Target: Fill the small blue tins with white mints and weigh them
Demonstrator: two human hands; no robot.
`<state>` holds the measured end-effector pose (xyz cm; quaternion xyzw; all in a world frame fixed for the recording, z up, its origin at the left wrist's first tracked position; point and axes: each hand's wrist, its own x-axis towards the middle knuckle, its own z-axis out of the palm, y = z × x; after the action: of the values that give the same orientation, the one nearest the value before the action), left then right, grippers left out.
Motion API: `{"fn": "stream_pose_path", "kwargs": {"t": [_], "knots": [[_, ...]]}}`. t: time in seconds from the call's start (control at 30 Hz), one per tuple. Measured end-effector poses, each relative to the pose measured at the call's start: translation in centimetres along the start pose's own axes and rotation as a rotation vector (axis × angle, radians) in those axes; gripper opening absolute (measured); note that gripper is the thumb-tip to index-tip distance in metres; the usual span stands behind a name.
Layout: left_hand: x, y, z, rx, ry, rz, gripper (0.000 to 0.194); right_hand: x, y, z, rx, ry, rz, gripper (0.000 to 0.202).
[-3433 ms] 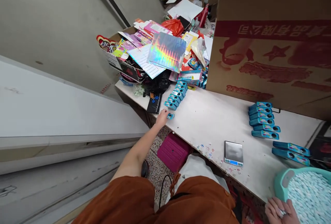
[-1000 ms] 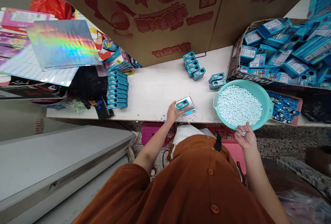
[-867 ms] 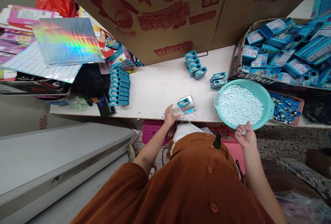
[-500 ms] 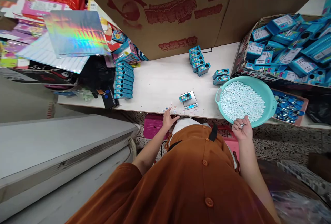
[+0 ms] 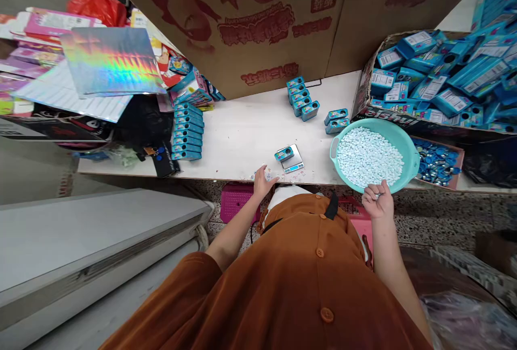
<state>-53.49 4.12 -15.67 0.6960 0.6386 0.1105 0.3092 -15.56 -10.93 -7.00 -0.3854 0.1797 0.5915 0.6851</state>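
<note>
My left hand (image 5: 263,183) rests at the table's front edge with thumb and fingers apart, holding nothing, beside scattered small stickers (image 5: 270,176). My right hand (image 5: 378,200) is curled closed at the near rim of a turquoise basin (image 5: 412,157). Something small and greyish shows between its fingers, too small to name. White pellet-like candies (image 5: 368,157) fill much of the basin. Between my hands lies a small digital scale (image 5: 294,162), with a blue box (image 5: 284,154) with a round dark hole lying across its left part.
Blue boxes stand in a row (image 5: 187,133) at left and in a group (image 5: 301,99) at the back, with two (image 5: 336,121) near the basin. A carton (image 5: 363,97) of blue boxes and a tray (image 5: 455,172) of blue-and-silver caps are at right. A large cardboard box (image 5: 278,37) stands behind.
The view has shifted slightly, so the table and its things sit a little further left. Both hands keep nearly the same pose, and the box stays on the scale.
</note>
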Motion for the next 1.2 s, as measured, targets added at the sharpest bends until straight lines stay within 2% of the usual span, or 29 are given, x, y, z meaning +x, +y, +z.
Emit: {"fn": "stream_pose_path", "kwargs": {"t": [0.1, 0.17, 0.23, 0.33, 0.43, 0.5, 0.6, 0.7, 0.83, 1.0, 1.2], "knots": [[0.6, 0.5, -0.2, -0.012, 0.017, 0.035, 0.065, 0.1, 0.2, -0.1, 0.019, 0.011, 0.004, 0.041], [0.9, 1.6, -0.6, -0.016, 0.058, 0.068, 0.062, 0.4, 0.7, 0.4, 0.039, 0.023, 0.012, 0.037], [1.1, 3.6, -1.2, -0.021, 0.143, 0.139, 0.055, 0.8, 1.3, 1.4, 0.060, 0.037, 0.018, 0.032], [1.2, 8.0, -1.9, -0.058, 0.213, 0.350, 0.040, 1.5, 2.4, 3.4, 0.079, 0.082, 0.001, 0.024], [1.2, 12.5, -2.3, -0.112, 0.153, 0.536, 0.030, 2.3, 3.3, 5.6, 0.078, 0.134, -0.021, 0.026], [1.2, 14.6, -2.6, -0.131, 0.131, 0.571, 0.026, 2.9, 3.9, 7.0, 0.067, 0.133, -0.008, 0.028], [0.9, 16.6, -2.8, -0.153, 0.075, 0.627, 0.018, 3.8, 5.2, 8.9, 0.050, 0.082, 0.058, 0.029], [0.6, 18.2, -2.6, -0.179, -0.050, 0.725, 0.017, 4.3, 6.8, 10.6, 0.050, 0.023, 0.126, 0.029], [0.9, 19.7, -1.6, -0.122, -0.146, 0.738, 0.027, 4.5, 8.4, 11.9, 0.032, -0.047, 0.165, 0.029], [1.2, 19.1, -0.5, 0.047, -0.213, 0.810, 0.027, 4.5, 9.6, 12.3, -0.044, -0.086, 0.183, 0.029], [0.7, 19.6, -0.6, 0.194, -0.217, 0.613, 0.029, 4.5, 10.9, 12.4, -0.104, -0.035, 0.152, 0.028]]}}
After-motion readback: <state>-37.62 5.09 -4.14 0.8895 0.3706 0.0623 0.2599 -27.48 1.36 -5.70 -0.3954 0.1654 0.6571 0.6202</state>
